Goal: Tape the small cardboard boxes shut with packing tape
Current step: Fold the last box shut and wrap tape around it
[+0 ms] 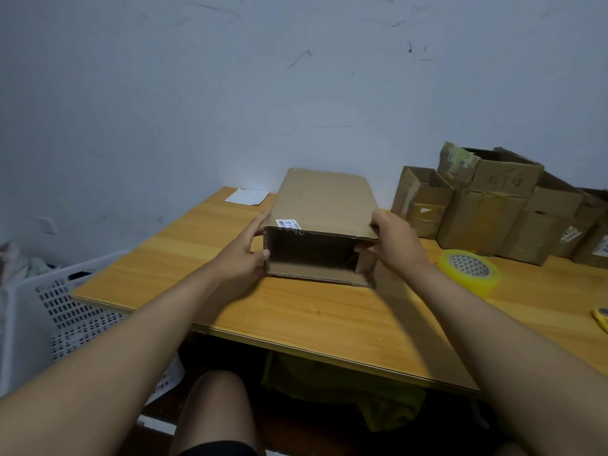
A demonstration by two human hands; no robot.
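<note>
A wooden table (329, 311) stands against a pale, scuffed wall (230, 93). Beyond the left hand (243, 255), near the wall, lies a white paper (246, 196); below and outside that arm stands a white perforated crate (56, 301) on the floor. To the outside of the right hand (399, 241) sits a yellow tape roll (470, 271), and past it a row of worn boxes (493, 205) lines the wall. A yellow item (602, 319) shows at the frame's right edge, too cut off to identify.

The box (324, 222) lies on its side on the table between both hands, its open end facing the person, dark inside. A white label (289, 224) sits on its top face near the left hand. The left hand holds the left wall, fingers extended along the outside and thumb at the open edge. The right hand grips the upper right corner, fingers curled over the edge, thumb reaching toward a small flap (363, 263) folded inward.
</note>
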